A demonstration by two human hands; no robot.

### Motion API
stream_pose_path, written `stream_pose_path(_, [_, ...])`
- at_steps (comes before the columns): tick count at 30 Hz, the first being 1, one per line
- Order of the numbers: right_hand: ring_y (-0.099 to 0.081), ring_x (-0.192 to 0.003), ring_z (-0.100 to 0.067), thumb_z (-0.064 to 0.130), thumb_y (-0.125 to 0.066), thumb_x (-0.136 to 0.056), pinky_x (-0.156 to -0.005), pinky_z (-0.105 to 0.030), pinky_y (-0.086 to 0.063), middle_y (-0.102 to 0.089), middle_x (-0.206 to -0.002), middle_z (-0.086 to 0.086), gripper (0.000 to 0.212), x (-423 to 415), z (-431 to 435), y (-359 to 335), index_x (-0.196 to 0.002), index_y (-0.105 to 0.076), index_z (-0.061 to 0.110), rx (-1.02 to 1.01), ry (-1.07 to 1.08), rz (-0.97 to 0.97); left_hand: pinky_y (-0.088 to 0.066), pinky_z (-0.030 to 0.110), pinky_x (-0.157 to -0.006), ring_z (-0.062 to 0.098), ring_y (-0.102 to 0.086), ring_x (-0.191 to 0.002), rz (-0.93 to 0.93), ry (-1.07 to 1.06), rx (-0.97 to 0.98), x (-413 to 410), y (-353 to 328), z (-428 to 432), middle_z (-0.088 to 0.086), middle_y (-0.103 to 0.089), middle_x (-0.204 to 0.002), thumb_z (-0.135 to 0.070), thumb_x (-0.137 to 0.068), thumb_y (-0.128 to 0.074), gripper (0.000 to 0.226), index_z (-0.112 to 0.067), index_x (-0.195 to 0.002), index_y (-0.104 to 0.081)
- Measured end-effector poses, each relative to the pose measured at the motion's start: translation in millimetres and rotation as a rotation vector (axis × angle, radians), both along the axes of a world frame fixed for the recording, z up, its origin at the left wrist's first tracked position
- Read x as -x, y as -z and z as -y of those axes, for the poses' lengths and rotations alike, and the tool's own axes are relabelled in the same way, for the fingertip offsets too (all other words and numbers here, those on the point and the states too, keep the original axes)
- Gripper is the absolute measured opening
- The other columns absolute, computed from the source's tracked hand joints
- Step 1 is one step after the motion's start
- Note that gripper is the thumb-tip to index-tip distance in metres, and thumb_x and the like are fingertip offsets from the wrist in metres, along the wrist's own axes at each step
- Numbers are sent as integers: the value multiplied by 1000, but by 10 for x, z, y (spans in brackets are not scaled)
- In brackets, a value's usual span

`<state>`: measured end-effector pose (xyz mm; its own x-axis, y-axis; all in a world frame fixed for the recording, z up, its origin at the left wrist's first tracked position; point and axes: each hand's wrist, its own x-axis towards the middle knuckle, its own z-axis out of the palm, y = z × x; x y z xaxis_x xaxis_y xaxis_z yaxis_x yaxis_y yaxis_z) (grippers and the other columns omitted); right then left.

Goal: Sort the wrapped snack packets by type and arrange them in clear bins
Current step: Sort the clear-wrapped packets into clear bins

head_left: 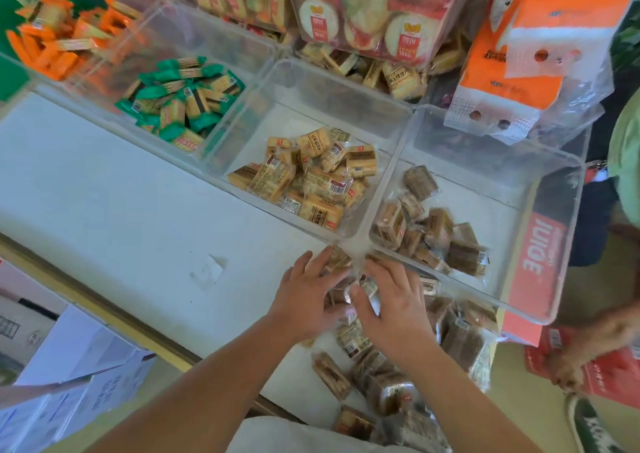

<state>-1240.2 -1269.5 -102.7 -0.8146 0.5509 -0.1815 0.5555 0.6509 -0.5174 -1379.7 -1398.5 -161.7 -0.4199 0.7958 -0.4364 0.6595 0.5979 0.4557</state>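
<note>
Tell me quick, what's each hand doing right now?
Left hand: open, fingers spread on the loose clear-wrapped brown snack packets.
Right hand: open, fingers spread on the same packets.

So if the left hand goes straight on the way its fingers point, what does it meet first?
Probably the near corner of the middle bin, holding tan packets. The left hand rests on loose packets just short of it. Height is unclear, so it might pass over the rim.

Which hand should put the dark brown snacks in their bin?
The right hand, probably. It lies nearest the bin of dark brown packets, with loose brown packets beside it. The left hand is nearer the bin of tan packets.
</note>
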Motion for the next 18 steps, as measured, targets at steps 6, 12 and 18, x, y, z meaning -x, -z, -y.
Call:
stream_pose_path(6, [-56,-123,2,37,-54,-100,-123,-45,-26,-66,-122,17,29,-178,80,-9,-118,-72,23,267,-20,-171,-16,52,-125,37,-8,-156,-98,-210,-4,166,34,309,-1,-11,-172,-61,-92,-61,67,-45,-153,-39])
stream_pose_path(12, [-59,-119,-16,28,-62,-95,-96,-36,-51,-65,-121,5,25,-807,-54,-212,-110,-75,12,4,399,-357,-34,58,-117,40,-33,-147,-179,-230,-344,-91,-65,227,16,-48,-152,-50,-89,-53,56,-17,-132,-65])
stream_pose_path(18, [-10,-152,-28,71,-59,-81,-120,-55,-18,-15,-167,-3,76,-1201,-216,-9,-147,-43,36,234,754,31,-22,49,-124,25,-16,-156,27,-112,-346,-638,-187,15,3,-36,-163,-52,-95,-51,57,-25,-145,-55])
